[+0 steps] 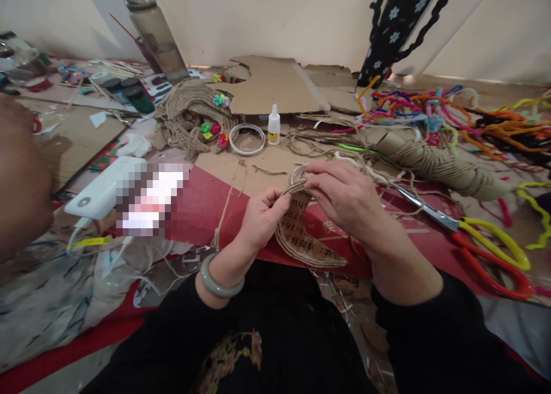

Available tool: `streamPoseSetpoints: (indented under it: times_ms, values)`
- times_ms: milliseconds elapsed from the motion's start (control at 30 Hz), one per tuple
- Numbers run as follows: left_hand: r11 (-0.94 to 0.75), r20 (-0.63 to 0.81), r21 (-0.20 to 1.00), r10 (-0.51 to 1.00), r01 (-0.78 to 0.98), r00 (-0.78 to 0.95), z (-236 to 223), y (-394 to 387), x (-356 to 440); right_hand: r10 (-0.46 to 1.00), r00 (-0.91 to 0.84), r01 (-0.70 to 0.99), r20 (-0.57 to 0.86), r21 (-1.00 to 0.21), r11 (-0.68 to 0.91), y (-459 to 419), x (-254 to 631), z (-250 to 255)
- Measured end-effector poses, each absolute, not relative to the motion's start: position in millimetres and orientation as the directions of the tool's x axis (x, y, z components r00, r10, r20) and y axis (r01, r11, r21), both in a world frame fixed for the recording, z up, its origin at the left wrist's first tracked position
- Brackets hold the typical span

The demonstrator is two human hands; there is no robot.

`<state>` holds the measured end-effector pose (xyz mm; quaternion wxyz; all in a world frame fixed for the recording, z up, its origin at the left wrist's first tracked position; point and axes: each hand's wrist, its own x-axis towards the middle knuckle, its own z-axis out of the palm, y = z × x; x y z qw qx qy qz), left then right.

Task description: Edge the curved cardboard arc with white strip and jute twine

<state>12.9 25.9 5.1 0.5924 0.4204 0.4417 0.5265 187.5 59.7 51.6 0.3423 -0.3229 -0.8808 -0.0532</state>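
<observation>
A crescent cut from printed cardboard [297, 227], its curved edge lined with rows of jute twine [301, 257], stands tilted between my hands. My left hand [264, 216] pinches its left edge between thumb and fingers. Against the upper tip, my right hand [346, 196] has its fingertips closed on the twine along the edge; the exact grip is partly hidden. Just behind those fingers shows part of a white ring [296, 174]. A small white glue bottle [274, 130] stands upright beyond my hands, beside another white ring [231, 139].
Scissors [430, 210] with yellow and red handles and a twine roll [447, 167] lie right. A twine-covered crescent [189, 104] with flowers sits back left. Pipe cleaners [465, 110] pile at right. Power bank [103, 187] and pixelated phone [152, 202] lie left, near another person's arm [21, 176].
</observation>
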Motion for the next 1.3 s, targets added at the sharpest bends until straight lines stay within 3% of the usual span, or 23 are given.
streamPoseSetpoints:
  times_ms: [433, 533, 700, 900, 1067, 1300]
  values:
    - [-0.008, 0.007, 0.991, 1.000, -0.132, -0.006, 2.9, 24.5, 12.7, 0.637, -0.490, 0.718, 0.595, -0.138, 0.682, 55.1, 178.7, 54.1]
    - [-0.037, 0.038, 0.994, 0.999, -0.102, 0.001, 3.2, 24.3, 12.3, 0.690, -0.462, 0.713, 0.557, -0.229, 0.663, 54.4, 178.3, 55.5]
    - [-0.035, 0.035, 0.993, 0.999, -0.112, -0.003, 4.5, 22.7, 12.7, 0.790, -0.386, 0.631, 0.477, -0.488, 0.603, 56.4, 181.8, 54.6]
    - [-0.059, 0.062, 0.989, 0.998, -0.138, 0.017, 4.3, 20.9, 11.8, 0.892, -0.346, 0.436, 0.291, -0.792, 0.427, 61.0, 183.5, 53.8]
    - [-0.035, 0.045, 0.985, 0.998, -0.168, 0.051, 3.3, 22.7, 11.2, 0.909, -0.363, 0.357, 0.205, -0.870, 0.339, 62.9, 183.7, 54.7]
    - [0.088, -0.056, 0.964, 0.989, -0.250, 0.134, 6.3, 26.8, 13.9, 0.891, -0.417, 0.414, 0.179, -0.835, 0.362, 61.2, 179.9, 52.3]
